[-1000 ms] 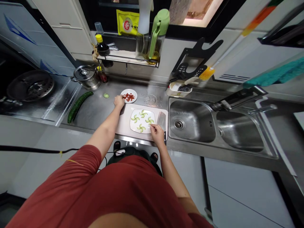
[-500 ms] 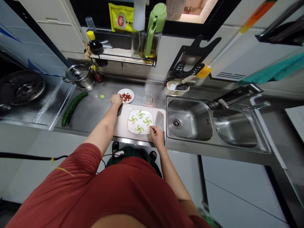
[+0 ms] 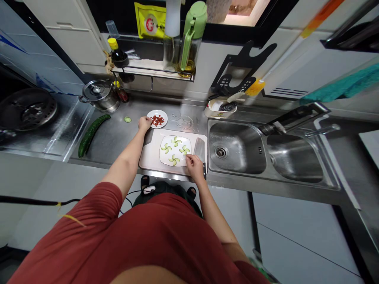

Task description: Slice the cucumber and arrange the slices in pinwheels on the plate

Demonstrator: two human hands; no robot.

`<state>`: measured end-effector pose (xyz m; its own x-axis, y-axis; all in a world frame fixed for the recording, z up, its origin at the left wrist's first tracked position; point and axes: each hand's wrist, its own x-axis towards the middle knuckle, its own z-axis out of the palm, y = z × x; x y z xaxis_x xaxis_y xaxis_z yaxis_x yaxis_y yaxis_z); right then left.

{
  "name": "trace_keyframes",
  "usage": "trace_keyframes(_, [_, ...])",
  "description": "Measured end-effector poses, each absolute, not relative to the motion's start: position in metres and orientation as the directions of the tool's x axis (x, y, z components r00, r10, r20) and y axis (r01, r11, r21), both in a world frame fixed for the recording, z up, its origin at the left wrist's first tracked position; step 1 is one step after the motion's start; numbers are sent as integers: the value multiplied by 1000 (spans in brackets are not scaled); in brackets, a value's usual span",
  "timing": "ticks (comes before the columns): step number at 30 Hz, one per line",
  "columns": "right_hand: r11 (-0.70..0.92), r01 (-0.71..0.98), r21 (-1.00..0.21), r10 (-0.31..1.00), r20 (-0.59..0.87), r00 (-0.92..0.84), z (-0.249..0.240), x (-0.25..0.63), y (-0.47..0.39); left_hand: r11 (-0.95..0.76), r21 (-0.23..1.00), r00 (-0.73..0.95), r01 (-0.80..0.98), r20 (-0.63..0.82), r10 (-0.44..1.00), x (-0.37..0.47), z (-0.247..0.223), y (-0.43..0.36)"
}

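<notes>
A small round white plate (image 3: 161,113) holds chopped red pieces (image 3: 157,120). At its left rim is my left hand (image 3: 144,124), with curled fingers reaching over the edge to the red pieces; what they pinch is hidden. On a pale cutting board (image 3: 151,157) lies a larger white plate (image 3: 174,152) bearing several pinwheels of thin green cucumber slices (image 3: 174,159). My right hand (image 3: 194,167) is closed at that plate's lower right edge, thumb and finger pinched together; anything between them is too small to name. Beside it on the board rests a cleaver (image 3: 200,148), its dark handle partly behind the hand.
A whole cucumber (image 3: 92,136) and a cut cucumber end (image 3: 127,119) lie on the steel counter to the left. Behind them stands a lidded pot (image 3: 99,94). A double sink (image 3: 237,148) adjoins the board's right side. Bottles stand on a wall rack (image 3: 156,71).
My left hand has shifted very slightly at the small plate's rim. My right hand stays pinched by the large plate, and the view has moved a little.
</notes>
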<state>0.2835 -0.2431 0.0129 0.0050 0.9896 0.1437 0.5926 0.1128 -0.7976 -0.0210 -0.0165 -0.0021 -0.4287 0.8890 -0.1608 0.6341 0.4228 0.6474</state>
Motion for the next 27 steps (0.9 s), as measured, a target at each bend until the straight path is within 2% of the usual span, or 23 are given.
trace_keyframes(3, [134, 583, -801, 987, 161, -6, 12, 282, -241, 406, 813, -436, 417, -213, 874, -18, -2, -17])
trace_keyframes(5, [146, 572, -807, 985, 170, -11, 11, 280, -240, 384, 883, -428, 272, -246, 869, -13, 3, -20])
trace_keyframes(8, [148, 564, -813, 985, 169, -14, 10, 277, -237, 353, 926, -387, 131, -280, 878, -6, 15, -30])
trace_keyframes(13, [159, 555, -816, 984, 174, -26, 14, 272, -228, 333, 943, -267, 5, -320, 909, 2, 36, -49])
trace_keyframes(20, [200, 527, -826, 977, 210, -41, 36, 264, -196, 263, 964, -157, -41, -266, 951, 23, 46, -69])
trace_keyframes(27, [312, 547, -777, 946, 305, -107, 83, 253, -150, -20, 996, -21, 91, 22, 1000, 48, 61, -94])
